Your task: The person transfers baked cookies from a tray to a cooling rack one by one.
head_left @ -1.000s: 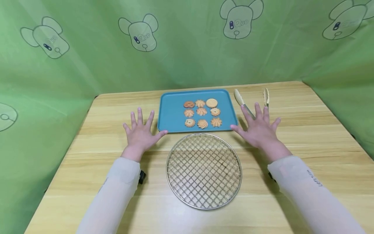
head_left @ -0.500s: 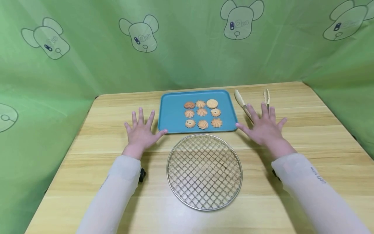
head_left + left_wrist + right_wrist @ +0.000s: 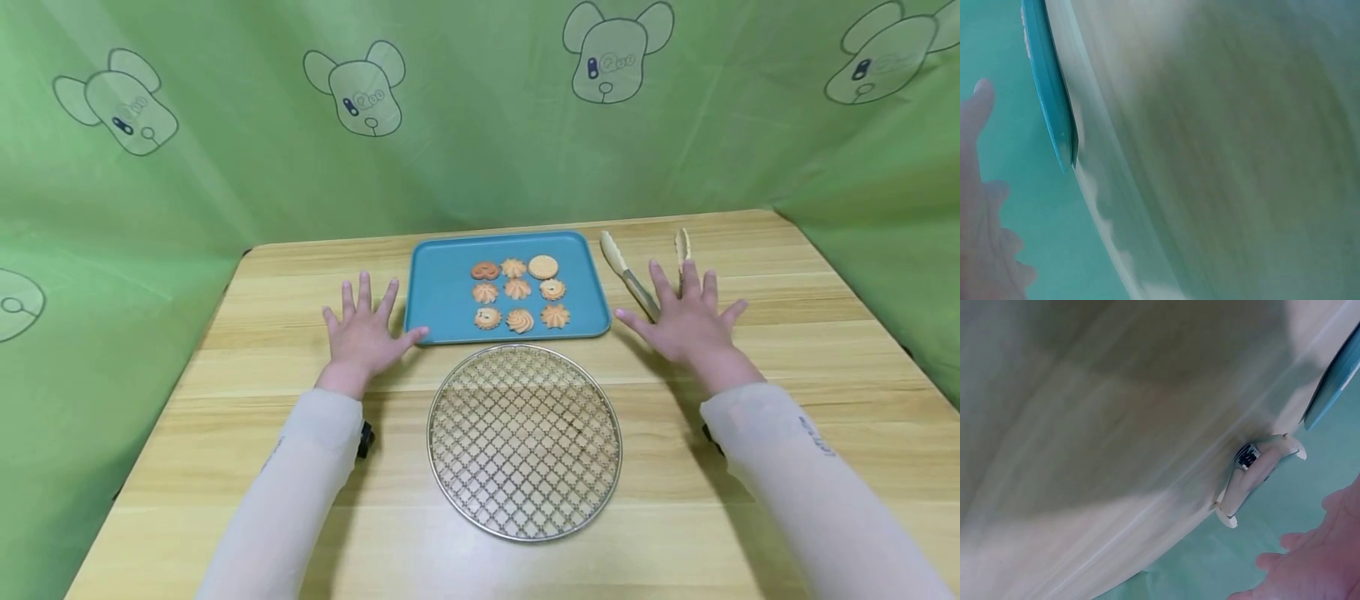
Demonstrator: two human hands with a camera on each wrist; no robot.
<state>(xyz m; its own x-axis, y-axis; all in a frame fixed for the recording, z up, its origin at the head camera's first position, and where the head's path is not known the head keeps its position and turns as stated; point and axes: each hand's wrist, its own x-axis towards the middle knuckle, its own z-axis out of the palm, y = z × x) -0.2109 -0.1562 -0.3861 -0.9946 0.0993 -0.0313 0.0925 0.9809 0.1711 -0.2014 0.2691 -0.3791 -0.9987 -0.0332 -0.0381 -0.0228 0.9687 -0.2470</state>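
Observation:
My left hand (image 3: 362, 337) is held with its fingers spread, just left of a blue tray (image 3: 442, 287); its thumb overlaps the tray's near left corner in the head view. On the tray lie several cookies (image 3: 517, 288) in rows, mostly star-shaped and round, plus a brown pretzel-shaped one (image 3: 485, 270). To the tray's right, my right hand (image 3: 690, 329) also spreads its fingers and holds nothing. It partly covers a pair of tongs (image 3: 638, 292) with pale tips, whose hinge end shows in the right wrist view. Between the forearms lies a round wire rack (image 3: 525, 442) with a metal rim.
The wooden table (image 3: 247, 500) ends at a green curtain (image 3: 480, 167) printed with cartoon heads, which stands behind and at both sides. The rack's far rim lies close to the tray's near edge.
My right hand has drifted to the right, away from the tray's corner. The left hand has barely moved, and the tray, cookies, tongs and rack stay in place.

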